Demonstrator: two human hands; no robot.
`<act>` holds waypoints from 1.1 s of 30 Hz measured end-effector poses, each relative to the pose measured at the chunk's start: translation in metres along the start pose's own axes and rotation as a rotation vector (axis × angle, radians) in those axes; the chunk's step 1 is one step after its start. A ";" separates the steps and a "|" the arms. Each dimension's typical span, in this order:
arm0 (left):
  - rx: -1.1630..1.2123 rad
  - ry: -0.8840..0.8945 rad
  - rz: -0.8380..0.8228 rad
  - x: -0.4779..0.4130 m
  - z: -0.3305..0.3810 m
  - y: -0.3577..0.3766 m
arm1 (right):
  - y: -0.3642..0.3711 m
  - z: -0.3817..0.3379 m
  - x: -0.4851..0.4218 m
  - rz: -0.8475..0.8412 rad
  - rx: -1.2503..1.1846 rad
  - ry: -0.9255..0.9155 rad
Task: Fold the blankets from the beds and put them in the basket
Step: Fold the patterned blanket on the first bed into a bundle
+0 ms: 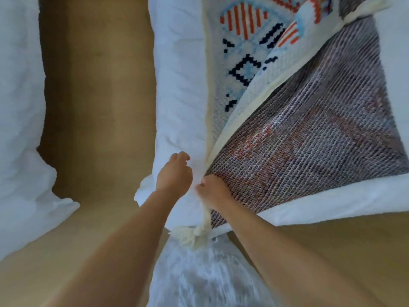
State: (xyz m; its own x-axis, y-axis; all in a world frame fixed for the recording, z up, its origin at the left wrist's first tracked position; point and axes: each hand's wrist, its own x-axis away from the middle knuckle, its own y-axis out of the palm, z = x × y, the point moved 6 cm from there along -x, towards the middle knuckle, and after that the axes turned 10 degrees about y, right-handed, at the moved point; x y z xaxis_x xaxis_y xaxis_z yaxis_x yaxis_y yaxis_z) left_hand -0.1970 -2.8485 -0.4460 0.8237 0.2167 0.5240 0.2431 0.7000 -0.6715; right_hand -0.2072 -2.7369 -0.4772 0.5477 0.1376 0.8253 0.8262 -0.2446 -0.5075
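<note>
A cream tassel (200,233) is seen hanging at the corner just below the right hand (212,191); that hand is closed on the corner of the knitted blanket with orange, navy and pale blue pattern (247,63), whose greyish underside is turned up; the left hand (174,176) is held just beside it, fingers curled in against the white bedding (179,96), nothing clearly gripped; beyond, the blanket is spread over the bed; brown floor (97,96) is seen to the left.
</note>
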 end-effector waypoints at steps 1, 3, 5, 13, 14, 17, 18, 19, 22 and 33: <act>-0.030 0.017 -0.044 -0.008 0.004 -0.003 | 0.002 0.003 -0.004 0.002 -0.030 0.049; -0.064 0.074 -0.135 -0.024 0.018 -0.005 | 0.001 0.000 -0.008 0.009 -0.091 0.107; -0.087 0.145 -0.212 -0.037 0.033 -0.003 | -0.001 -0.003 -0.011 -0.035 -0.189 0.155; -0.188 0.317 -0.383 -0.073 0.072 -0.015 | -0.066 -0.006 -0.023 -0.160 -0.437 0.254; -0.201 0.332 -0.395 -0.076 0.074 -0.017 | -0.083 -0.008 -0.028 -0.079 -0.476 0.244; -0.215 0.386 -0.411 -0.085 0.079 -0.027 | -0.125 -0.017 -0.037 0.151 -0.583 0.251; -0.209 0.403 -0.415 -0.088 0.079 -0.031 | -0.132 -0.021 -0.039 0.203 -0.603 0.273; -0.204 0.419 -0.423 -0.092 0.078 -0.035 | -0.136 -0.026 -0.041 0.244 -0.619 0.297; -0.209 0.477 -0.458 -0.104 0.070 -0.052 | -0.140 -0.042 -0.045 0.317 -0.638 0.369; -0.273 0.642 -0.555 -0.156 0.066 -0.110 | -0.144 -0.060 -0.023 0.583 -0.993 0.669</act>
State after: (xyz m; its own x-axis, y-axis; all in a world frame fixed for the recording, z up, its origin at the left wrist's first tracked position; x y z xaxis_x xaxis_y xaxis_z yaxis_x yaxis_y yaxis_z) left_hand -0.3855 -2.9141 -0.4193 0.6596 -0.5859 0.4708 0.7381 0.3867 -0.5529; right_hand -0.3470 -2.7628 -0.4080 0.3798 -0.6510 0.6573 -0.1087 -0.7370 -0.6671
